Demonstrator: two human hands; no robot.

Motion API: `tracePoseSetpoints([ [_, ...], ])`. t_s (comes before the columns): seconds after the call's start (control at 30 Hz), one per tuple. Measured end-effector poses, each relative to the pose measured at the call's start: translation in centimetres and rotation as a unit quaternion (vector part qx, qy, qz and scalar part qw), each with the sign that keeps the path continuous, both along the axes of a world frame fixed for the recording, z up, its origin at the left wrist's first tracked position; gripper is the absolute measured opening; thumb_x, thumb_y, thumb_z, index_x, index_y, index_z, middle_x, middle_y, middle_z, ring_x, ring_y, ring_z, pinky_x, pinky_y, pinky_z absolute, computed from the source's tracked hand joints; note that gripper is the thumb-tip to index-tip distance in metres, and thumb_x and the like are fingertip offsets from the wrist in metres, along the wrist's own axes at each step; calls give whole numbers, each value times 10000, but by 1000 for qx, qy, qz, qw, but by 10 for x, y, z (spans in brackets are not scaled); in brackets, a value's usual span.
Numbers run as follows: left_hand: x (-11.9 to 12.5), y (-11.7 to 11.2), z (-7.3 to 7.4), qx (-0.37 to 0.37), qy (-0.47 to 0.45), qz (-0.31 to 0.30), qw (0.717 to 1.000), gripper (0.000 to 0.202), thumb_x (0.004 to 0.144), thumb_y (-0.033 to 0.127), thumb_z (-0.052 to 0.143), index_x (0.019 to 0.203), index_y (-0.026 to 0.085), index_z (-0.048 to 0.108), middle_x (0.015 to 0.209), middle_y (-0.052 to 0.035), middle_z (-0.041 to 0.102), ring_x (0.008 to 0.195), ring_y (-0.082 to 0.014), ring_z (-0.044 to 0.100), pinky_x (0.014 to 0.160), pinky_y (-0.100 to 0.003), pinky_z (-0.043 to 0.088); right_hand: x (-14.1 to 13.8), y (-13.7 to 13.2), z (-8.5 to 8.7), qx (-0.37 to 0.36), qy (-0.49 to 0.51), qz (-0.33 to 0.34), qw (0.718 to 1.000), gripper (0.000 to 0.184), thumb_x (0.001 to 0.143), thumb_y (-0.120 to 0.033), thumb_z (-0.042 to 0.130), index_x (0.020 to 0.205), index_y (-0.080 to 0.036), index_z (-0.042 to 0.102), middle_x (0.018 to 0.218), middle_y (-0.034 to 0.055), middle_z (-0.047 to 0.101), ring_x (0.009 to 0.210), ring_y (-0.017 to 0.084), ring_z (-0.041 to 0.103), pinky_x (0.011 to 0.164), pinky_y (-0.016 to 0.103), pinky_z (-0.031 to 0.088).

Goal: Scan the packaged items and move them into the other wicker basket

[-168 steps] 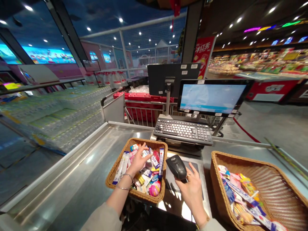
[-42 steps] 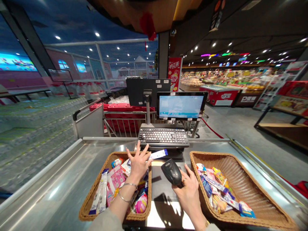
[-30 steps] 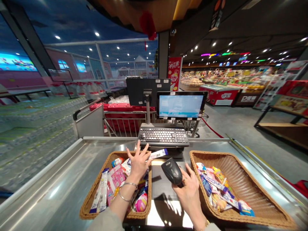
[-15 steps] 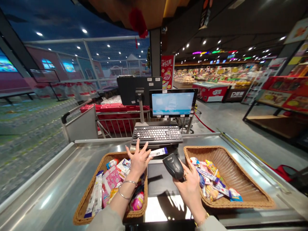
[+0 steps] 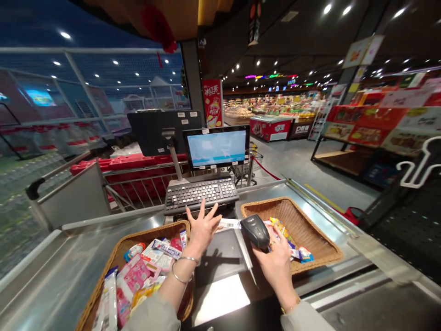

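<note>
My left hand (image 5: 200,232), palm down with fingers spread, grips one end of a narrow white packet (image 5: 228,223) with a printed barcode. My right hand (image 5: 276,258) is wrapped round a black handheld barcode scanner (image 5: 255,231). The scanner's head overlaps the packet's far end in view; whether they touch I cannot tell. Beside my left forearm is a wicker basket (image 5: 103,279) of wrapped sweets, with a pink packet (image 5: 133,275) and a candy stick (image 5: 166,248) on top. A second wicker basket (image 5: 315,222) with fewer sweets stands behind my right hand.
Ahead of my hands are a black keyboard (image 5: 200,193) and a lit monitor (image 5: 218,147), with another screen's dark back (image 5: 161,131) to the left. The metal counter (image 5: 44,271) extends to both sides. Shelves of boxes (image 5: 372,124) stand at the right.
The view has turned to the right. My left hand has shifted right relative to the keyboard, bringing the white packet closer to the scanner. Both hands keep their holds.
</note>
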State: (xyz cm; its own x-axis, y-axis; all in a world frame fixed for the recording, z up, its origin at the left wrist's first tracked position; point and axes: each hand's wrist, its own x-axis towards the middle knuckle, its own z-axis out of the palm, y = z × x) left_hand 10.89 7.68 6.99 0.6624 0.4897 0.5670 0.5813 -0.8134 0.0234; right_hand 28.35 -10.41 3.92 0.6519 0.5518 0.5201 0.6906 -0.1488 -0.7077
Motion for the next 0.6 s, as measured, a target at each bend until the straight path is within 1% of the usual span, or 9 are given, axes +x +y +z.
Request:
tracePoseSetpoints([
  [0.17, 30, -7, -6, -17, 5, -59, 998, 215, 858, 391, 712, 1072, 385, 736, 1425, -26, 599, 1482, -414, 286, 1063, -843, -93, 16, -11, -6, 4, 10, -54, 998, 441, 750, -439, 692, 1110, -189, 736, 1292, 169, 655, 1334, 347, 477, 1105, 575, 335],
  [0.37, 60, -10, -13, -25, 37, -130, 990, 258, 812, 388, 763, 1067, 392, 722, 1427, 2, 603, 1493, -404, 258, 1057, -828, -145, 35, -26, -11, -13, 23, -107, 994, 360, 739, -415, 653, 983, -168, 750, 1230, 191, 680, 1331, 362, 473, 1099, 583, 322],
  [0.53, 80, -10, -22, -16, 69, -180, 981, 266, 841, 397, 733, 1105, 405, 702, 1456, 4, 577, 1515, -374, 210, 1059, -808, -181, 50, -34, -15, -12, 39, -138, 990, 324, 733, -432, 651, 917, -182, 742, 1156, 177, 710, 1344, 357, 465, 1084, 576, 335],
  [0.6, 88, -9, -26, -10, 76, -199, 977, 264, 854, 402, 718, 1117, 408, 697, 1467, 6, 567, 1522, -364, 189, 1069, -800, -181, 54, -37, -16, -12, 50, -153, 987, 337, 720, -440, 658, 927, -188, 743, 1178, 178, 703, 1334, 357, 477, 1080, 573, 339],
])
